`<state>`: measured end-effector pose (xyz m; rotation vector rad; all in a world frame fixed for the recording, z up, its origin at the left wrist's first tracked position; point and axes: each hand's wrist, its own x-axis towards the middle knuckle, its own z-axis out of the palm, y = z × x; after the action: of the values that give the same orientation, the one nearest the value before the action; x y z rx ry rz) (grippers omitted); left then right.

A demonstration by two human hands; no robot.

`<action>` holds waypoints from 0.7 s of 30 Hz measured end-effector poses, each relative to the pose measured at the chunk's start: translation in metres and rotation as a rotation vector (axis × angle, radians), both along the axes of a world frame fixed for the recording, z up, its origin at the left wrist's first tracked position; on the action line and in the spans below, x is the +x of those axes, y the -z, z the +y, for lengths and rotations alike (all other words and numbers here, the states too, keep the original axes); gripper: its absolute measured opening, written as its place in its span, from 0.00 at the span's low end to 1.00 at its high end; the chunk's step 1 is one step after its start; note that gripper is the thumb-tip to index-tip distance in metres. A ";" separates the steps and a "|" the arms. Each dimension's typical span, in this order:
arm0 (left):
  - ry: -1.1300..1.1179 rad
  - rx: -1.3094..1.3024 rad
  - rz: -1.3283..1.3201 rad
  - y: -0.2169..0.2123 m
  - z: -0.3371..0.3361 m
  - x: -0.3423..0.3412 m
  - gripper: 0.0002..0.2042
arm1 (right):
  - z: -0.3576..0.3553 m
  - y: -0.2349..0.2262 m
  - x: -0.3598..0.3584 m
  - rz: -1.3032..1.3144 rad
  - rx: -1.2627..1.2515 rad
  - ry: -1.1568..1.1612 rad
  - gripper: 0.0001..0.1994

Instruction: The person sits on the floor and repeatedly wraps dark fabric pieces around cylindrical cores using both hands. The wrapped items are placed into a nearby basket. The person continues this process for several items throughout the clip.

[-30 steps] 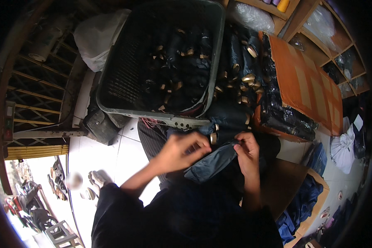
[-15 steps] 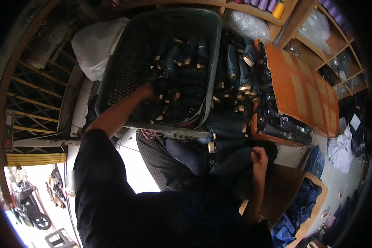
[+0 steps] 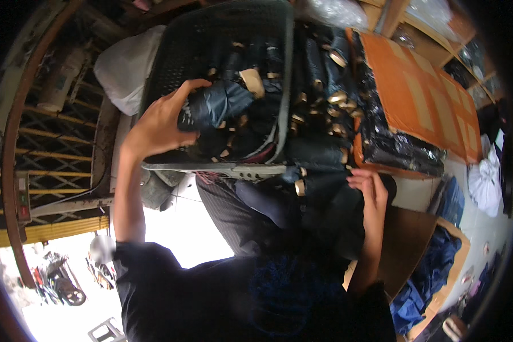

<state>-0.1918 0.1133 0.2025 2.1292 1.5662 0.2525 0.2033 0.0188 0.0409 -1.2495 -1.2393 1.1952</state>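
Note:
My left hand (image 3: 162, 122) is over the dark plastic basket (image 3: 218, 167), its thumb and fingers curved round a dark blue rolled bundle (image 3: 225, 102) with a broad tan end. What the bundle is exactly cannot be made out. Several similar dark bundles with tan ends fill the basket below it. Above my lap, at the right, my right hand (image 3: 372, 191) has its fingers loosely bent and apart, with nothing visible in them. Just left of it, another dark bundle (image 3: 319, 154) lies near my knee.
More dark bundles (image 3: 316, 65) are heaped right of the basket. Beyond them stands an orange-brown taped carton (image 3: 416, 91). An open box with blue cloth (image 3: 433, 265) sits at the lower right. A white sack (image 3: 128, 65) leans by the basket, near a metal lattice gate (image 3: 57, 137).
My left hand has come up out of the basket with a dark bundle in it. My right hand has shifted slightly, its fingers loosening. The view has tilted a little.

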 end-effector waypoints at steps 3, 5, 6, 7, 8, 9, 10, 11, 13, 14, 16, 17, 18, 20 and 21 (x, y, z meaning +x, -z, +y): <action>0.312 0.263 -0.127 -0.014 -0.036 0.039 0.42 | 0.023 -0.019 -0.016 0.372 0.071 -0.206 0.35; 0.485 0.269 -0.109 -0.010 -0.045 0.066 0.42 | 0.033 -0.042 -0.021 0.431 0.052 -0.324 0.42; 0.539 0.221 -0.112 -0.007 -0.048 0.082 0.41 | 0.037 -0.050 -0.021 0.498 0.009 -0.439 0.46; 0.611 0.255 -0.050 -0.002 -0.051 0.099 0.40 | 0.044 -0.056 -0.018 0.494 0.010 -0.656 0.49; 0.681 0.292 0.010 0.004 -0.055 0.116 0.38 | 0.043 -0.054 -0.020 0.554 -0.063 -0.759 0.49; 0.770 0.340 0.059 0.013 -0.050 0.135 0.37 | 0.040 -0.051 -0.017 0.609 -0.127 -0.838 0.50; 0.802 0.451 0.113 0.025 -0.050 0.150 0.37 | 0.033 -0.053 -0.017 0.602 -0.165 -0.891 0.49; 0.830 0.496 0.109 0.030 -0.050 0.163 0.37 | 0.030 -0.051 -0.010 0.591 -0.226 -0.956 0.48; 0.883 0.589 0.104 0.040 -0.047 0.186 0.37 | 0.016 -0.034 0.004 0.651 -0.314 -0.909 0.46; 0.806 0.679 0.081 0.049 -0.046 0.196 0.36 | 0.009 -0.024 0.009 0.736 -0.299 -0.811 0.45; 0.614 0.635 -0.257 0.069 -0.045 0.213 0.31 | -0.010 -0.005 0.019 0.923 -0.191 -0.593 0.43; 0.490 0.621 -0.385 0.084 -0.050 0.216 0.30 | -0.026 0.004 0.027 0.994 -0.184 -0.456 0.41; 0.465 0.540 -0.448 0.115 -0.060 0.213 0.28 | -0.033 0.013 0.034 1.085 -0.204 -0.370 0.40; 0.512 0.342 -0.403 0.182 -0.086 0.208 0.23 | -0.050 0.022 0.051 1.149 -0.229 -0.212 0.40; 0.576 0.232 -0.288 0.209 -0.100 0.209 0.21 | -0.057 0.029 0.061 1.126 -0.236 -0.156 0.40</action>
<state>0.0170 0.0132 -0.0067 2.4820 0.7507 0.5292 0.2642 -0.0384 0.0121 -0.4316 -0.3518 1.8122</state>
